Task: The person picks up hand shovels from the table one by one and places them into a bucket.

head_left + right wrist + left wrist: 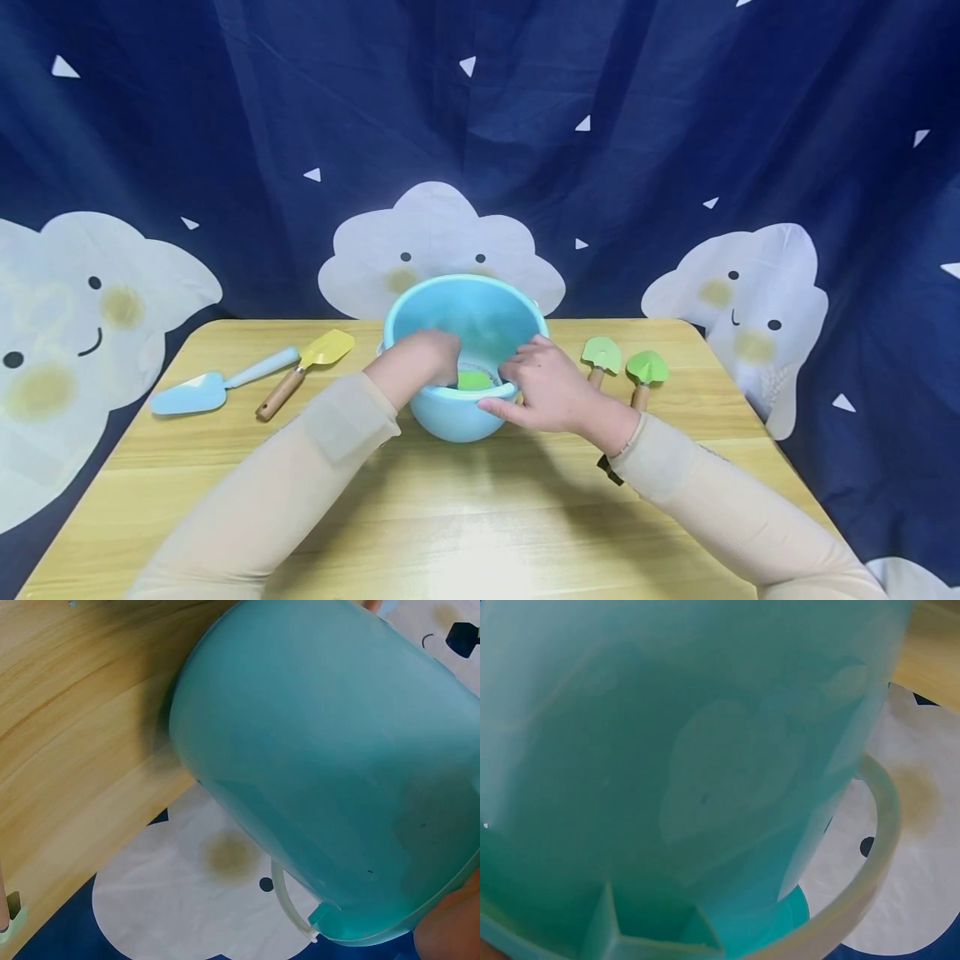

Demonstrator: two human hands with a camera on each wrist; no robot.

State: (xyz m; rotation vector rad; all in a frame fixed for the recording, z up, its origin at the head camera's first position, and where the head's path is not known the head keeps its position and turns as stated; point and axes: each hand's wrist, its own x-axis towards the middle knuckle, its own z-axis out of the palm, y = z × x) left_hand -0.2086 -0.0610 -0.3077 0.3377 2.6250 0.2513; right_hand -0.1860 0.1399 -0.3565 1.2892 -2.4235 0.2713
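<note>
A light-blue plastic bucket stands at the middle of the table, its mouth tilted toward me. My right hand grips the near right of its rim, thumb outside and fingers over the edge. Inside the mouth reaches my left hand; its fingertips are hidden, so whether they hold anything does not show. A green object lies low in the bucket beside that hand, its kind unclear. The left wrist view is filled by the bucket wall and a pale handle. In the right wrist view the bucket appears from outside.
Left on the wooden table lie a light-blue trowel and a yellow shovel with a wooden handle. Two small green tools with wooden handles lie right of the bucket, partly behind my right arm. A blue curtain hangs behind.
</note>
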